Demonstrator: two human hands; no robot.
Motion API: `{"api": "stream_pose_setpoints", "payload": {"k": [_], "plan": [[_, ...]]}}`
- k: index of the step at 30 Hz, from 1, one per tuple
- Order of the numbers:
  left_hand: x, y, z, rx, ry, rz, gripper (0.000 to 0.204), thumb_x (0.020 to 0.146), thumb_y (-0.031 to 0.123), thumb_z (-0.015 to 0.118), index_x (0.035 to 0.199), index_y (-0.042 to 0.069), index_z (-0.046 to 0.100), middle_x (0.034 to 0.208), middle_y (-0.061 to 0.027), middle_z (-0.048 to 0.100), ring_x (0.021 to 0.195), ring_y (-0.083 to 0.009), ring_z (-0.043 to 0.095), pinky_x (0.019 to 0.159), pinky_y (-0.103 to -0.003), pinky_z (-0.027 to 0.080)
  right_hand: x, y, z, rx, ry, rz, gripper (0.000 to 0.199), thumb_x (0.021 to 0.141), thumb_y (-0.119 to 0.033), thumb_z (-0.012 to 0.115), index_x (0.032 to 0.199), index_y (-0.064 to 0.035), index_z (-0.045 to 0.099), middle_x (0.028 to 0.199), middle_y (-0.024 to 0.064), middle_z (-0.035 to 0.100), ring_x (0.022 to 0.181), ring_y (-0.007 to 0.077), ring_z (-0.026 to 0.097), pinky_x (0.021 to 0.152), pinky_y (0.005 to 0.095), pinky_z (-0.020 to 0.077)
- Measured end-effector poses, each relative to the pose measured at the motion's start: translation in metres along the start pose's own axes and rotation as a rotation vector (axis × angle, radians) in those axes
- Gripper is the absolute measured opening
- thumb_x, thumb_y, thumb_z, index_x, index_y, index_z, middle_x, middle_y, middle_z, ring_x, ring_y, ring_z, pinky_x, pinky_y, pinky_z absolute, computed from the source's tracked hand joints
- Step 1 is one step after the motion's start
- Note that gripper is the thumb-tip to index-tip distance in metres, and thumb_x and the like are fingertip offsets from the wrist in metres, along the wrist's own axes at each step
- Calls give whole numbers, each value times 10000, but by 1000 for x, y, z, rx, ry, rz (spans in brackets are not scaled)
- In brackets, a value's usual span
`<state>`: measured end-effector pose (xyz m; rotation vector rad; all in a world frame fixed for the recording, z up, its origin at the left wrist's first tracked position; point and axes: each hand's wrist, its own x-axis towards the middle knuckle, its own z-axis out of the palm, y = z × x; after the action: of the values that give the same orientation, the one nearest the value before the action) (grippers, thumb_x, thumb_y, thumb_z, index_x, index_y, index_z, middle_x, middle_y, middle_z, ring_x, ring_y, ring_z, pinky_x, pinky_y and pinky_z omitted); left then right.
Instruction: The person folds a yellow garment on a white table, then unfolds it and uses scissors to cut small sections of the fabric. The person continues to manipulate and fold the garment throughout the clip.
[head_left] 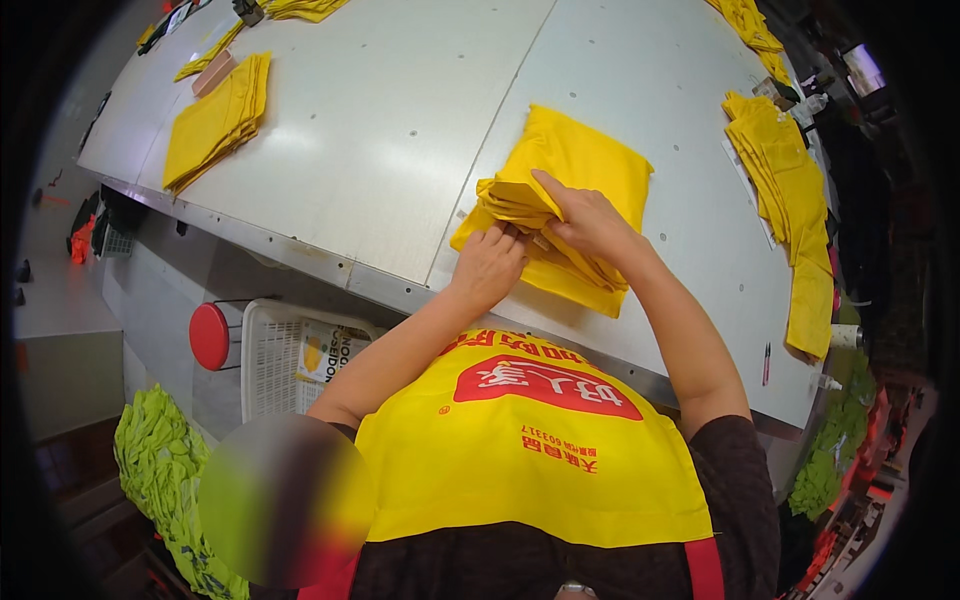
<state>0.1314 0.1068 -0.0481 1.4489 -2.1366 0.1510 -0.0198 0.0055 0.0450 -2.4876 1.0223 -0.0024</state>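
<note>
Two hands [490,265] [597,225] — on yellow cloth [585,150], grey table [410,150]

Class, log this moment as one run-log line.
left hand: touching folded yellow cloth | right hand: holding its folds | surface: grey table

Folded yellow cloths [598,160] on a worktable [370,150] suggest a workshop.

My folded cloth [590,160] is plain yellow, my apron [540,500] yellow with red print [548,387], the desk [350,130] silver-grey, the stool [209,336] red.
</note>
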Motion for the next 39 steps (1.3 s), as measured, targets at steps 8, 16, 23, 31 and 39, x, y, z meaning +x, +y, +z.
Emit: {"api": "stream_pose_setpoints", "payload": {"k": [8, 16, 23, 31, 39], "plan": [[2, -5, -33, 52, -259, 8, 112, 695, 163, 628, 783, 95, 615, 869, -38, 591, 851, -192, 520, 674, -348, 389, -15, -2, 26, -153, 335, -282, 660, 675, -9, 647, 1280, -179, 445, 1244, 76, 457, 1007, 303, 487, 809, 370, 463], [-18, -9, -36, 137, -362, 22, 72, 724, 131, 569, 754, 113, 632, 784, -7, 610, 868, -163, 538, 798, -363, 362, -27, -2, 68, -176, 392, -491, 353, 697, -55, 602, 1043, -126, 605, 1050, 8, 582, 826, 226, 501, 705, 311, 469], [3, -17, -66, 123, -489, 279, 74, 722, 149, 579, 769, 104, 613, 754, -41, 603, 864, -180, 528, 884, -366, 322, -27, -14, 72, -291, 26, -429, 241, 749, -107, 558, 981, -100, 620, 875, 39, 556, 820, 242, 507, 647, 332, 484], [0, 21, -28, -257, -790, 14, 186, 699, 146, 563, 849, 44, 602, 773, -143, 637, 701, -317, 626, 600, -423, 495, -6, -1, 77, -33, -103, -267, 306, 708, -153, 635, 1013, -177, 634, 986, 59, 608, 880, 287, 570, 717, 388, 493], [7, 109, 49, -475, -446, 122, 205, 709, 139, 596, 891, 47, 622, 796, -165, 638, 734, -315, 630, 638, -428, 500, 15, -4, 76, 207, -150, -115, 414, 655, -7, 558, 1054, -100, 615, 999, 132, 622, 926, 335, 569, 755, 404, 463]]}}
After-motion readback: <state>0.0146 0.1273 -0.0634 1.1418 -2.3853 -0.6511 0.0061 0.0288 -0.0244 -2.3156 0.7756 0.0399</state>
